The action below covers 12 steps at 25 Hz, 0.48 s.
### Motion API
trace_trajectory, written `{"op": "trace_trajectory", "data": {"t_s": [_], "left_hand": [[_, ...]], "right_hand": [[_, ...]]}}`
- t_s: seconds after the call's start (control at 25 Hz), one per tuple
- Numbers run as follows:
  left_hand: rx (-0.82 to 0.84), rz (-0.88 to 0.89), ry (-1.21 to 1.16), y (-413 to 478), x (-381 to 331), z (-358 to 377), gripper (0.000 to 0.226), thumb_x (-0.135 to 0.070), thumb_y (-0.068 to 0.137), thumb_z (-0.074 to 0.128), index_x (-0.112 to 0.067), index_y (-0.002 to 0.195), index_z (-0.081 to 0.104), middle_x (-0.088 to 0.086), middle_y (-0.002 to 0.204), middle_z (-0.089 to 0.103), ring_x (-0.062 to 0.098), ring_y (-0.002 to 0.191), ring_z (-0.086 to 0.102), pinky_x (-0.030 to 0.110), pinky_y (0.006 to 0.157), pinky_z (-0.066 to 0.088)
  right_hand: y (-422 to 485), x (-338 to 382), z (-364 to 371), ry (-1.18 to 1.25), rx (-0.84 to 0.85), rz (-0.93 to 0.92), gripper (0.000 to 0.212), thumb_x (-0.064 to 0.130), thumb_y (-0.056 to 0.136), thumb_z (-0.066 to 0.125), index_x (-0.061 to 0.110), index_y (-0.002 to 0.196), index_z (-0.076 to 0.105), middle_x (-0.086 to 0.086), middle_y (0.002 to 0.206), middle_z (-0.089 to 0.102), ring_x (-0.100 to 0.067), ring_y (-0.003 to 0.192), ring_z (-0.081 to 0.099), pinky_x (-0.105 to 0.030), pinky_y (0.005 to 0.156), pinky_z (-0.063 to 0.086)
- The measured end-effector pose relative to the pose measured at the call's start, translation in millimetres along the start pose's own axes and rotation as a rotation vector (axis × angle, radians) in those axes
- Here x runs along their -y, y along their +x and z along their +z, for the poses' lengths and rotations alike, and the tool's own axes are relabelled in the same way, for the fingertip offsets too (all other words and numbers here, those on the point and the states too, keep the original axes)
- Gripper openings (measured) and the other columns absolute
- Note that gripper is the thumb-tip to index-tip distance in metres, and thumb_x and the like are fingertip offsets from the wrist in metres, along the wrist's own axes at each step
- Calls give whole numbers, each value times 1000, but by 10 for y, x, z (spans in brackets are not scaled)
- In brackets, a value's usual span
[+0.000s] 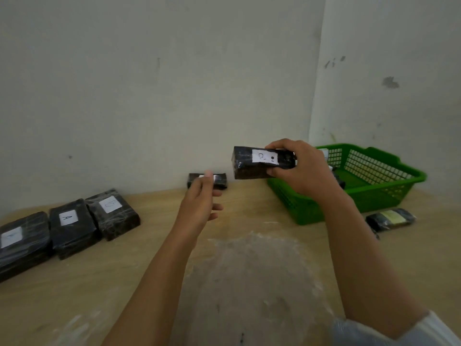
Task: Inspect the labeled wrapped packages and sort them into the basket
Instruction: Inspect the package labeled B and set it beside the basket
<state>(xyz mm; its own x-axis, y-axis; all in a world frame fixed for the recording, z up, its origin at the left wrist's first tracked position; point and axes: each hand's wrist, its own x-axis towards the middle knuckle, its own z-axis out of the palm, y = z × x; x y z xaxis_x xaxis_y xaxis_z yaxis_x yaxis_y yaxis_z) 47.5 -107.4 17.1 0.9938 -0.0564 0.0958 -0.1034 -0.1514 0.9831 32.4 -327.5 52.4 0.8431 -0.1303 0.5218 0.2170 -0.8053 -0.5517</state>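
right hand (300,172) hides package (249,163) end, basket (376,198) contents unclear

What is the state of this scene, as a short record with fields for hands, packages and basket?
right hand: grips black plastic-wrapped package with white label
left hand: open, holds nothing
green plastic mesh basket: on wooden table, at right
table left: three black wrapped packages, white labels, one reads A
by wall: small black wrapped package
near basket's right corner: dark wrapped package, pale label
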Motion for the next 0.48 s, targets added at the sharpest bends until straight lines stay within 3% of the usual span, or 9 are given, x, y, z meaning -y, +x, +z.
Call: {"op": "trace_trajectory", "data": {"t_s": [0.16,0.28,0.48], "left_hand": [[40,15,240,296,328,589,22,-37,103,54,-20,113,64,0,109,70,21,103,65,32,88,49],[29,68,428,486,557,1014,14,-23,97,59,-21,109,65,-1,105,69,25,110,62,33,99,43],[66,141,845,508,819,1345,25,-34,96,54,-33,119,63,1,132,54,33,128,39,40,104,31]], "right_hand": [[95,-528,-397,-157,-4,146,43,26,84,80,33,123,64,-5,117,65,-23,104,60,-32,88,46],[135,-876,-682,-216,90,249,44,24,86,79,28,127,63,-6,117,64,-22,96,58,-31,84,46],[246,-1281,-1017,-304,334,302,47,22,86,79,27,130,63,-9,129,62,-23,103,56,-31,88,40]]}}
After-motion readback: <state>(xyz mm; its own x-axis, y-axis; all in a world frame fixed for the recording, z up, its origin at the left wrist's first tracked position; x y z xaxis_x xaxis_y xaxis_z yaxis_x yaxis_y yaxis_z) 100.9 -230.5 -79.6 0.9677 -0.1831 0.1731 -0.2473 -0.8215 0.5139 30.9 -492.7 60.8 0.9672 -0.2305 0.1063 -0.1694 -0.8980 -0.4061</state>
